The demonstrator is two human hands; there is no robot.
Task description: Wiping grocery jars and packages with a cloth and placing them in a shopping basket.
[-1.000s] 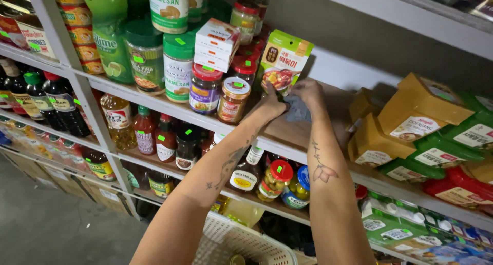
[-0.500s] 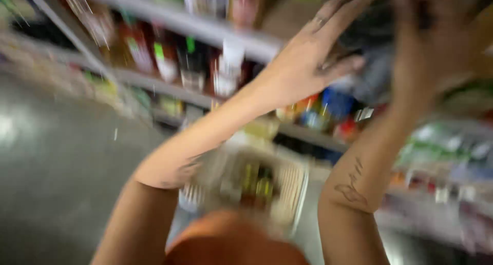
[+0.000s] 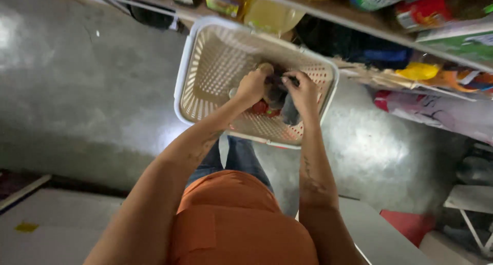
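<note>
I look down into a cream plastic basket (image 3: 205,65) with perforated walls that stands on the floor. Both my hands are inside it, close together. My left hand (image 3: 251,85) and my right hand (image 3: 304,90) are curled around a dark packet (image 3: 281,96) held low over the basket's bottom. A red-topped item (image 3: 260,108) lies in the basket just under my left hand. What else lies beneath the packet is hidden by my hands.
Shelf edges run along the top with bottles of yellow oil (image 3: 269,13), cans and green boxes (image 3: 457,39). Bagged goods (image 3: 436,108) lie low at right. The grey concrete floor (image 3: 77,90) spreads to the left. A white metal frame (image 3: 472,203) stands at lower right.
My hands have come down from the upper shelf of jars and boxes into the basket on the floor, bringing a dark packet. The view has swung from the shelves down to the floor.
</note>
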